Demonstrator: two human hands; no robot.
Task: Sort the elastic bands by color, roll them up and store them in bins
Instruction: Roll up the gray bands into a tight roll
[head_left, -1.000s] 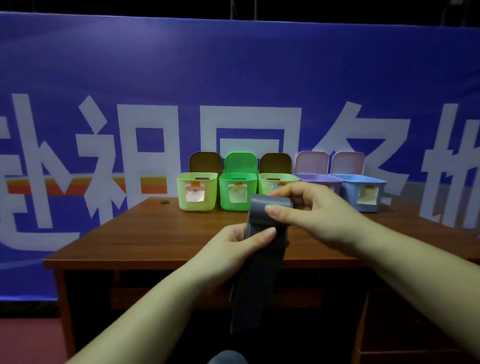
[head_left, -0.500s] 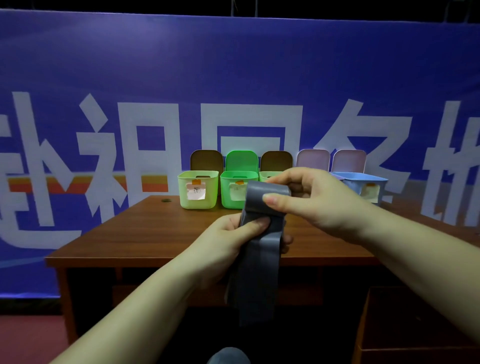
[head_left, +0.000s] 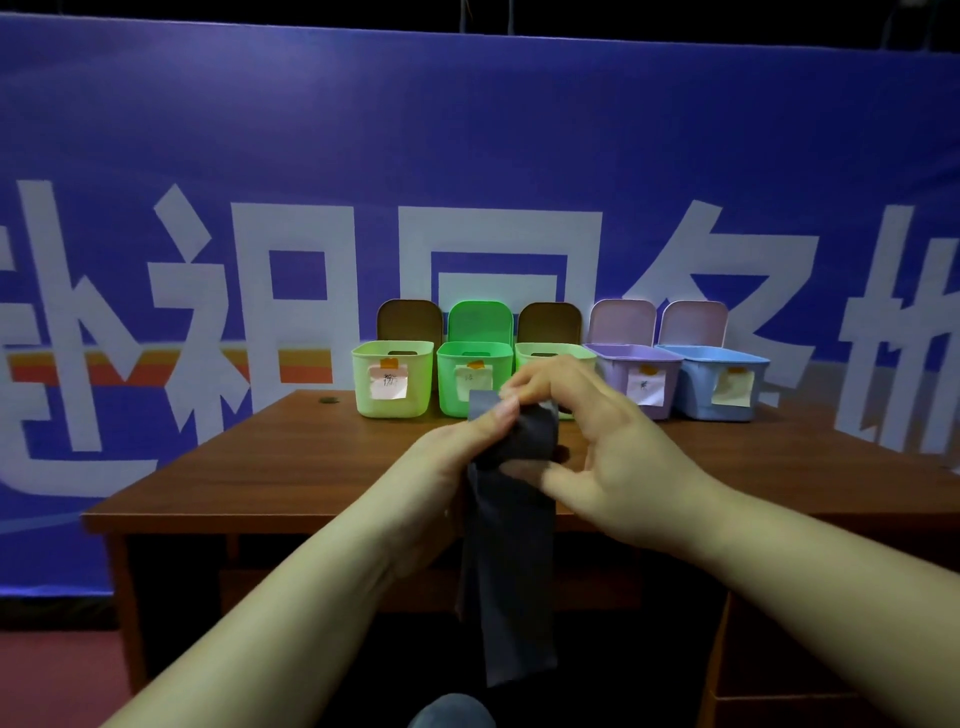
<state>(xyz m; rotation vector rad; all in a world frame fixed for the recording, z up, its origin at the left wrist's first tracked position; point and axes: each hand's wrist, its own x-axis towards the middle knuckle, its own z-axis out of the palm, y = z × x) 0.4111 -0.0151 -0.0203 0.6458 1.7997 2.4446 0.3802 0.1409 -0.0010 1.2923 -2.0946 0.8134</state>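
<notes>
Head view: both hands work in the air in front of the near edge of the wooden desk (head_left: 291, 467), rolling a dark grey elastic band (head_left: 511, 566). The left hand (head_left: 457, 467) pinches the top of the band between thumb and fingers, just under the started roll. The right hand (head_left: 587, 431) curls its fingers over the roll from above, thumb spread below, gripping it. The rest of the band hangs straight down as a flat, limp, matte strip, its free end near the bottom of the frame; it touches nothing but the hands.

Along the desk's far edge stand five smooth plastic bins with raised lids, side by side: a pale green bin (head_left: 392, 379), a brighter green bin (head_left: 457, 376), a third green bin (head_left: 550, 351) mostly hidden behind the hands, a lilac bin (head_left: 639, 382) and a blue bin (head_left: 722, 382). Each visible front carries a taped paper note; the writing is too small to read.

The step in hand looks like the rolling, only begun. The next move likely calls for turning the roll downward while the left hand feeds the strip taut, so the thin, stretchy material winds evenly.
</notes>
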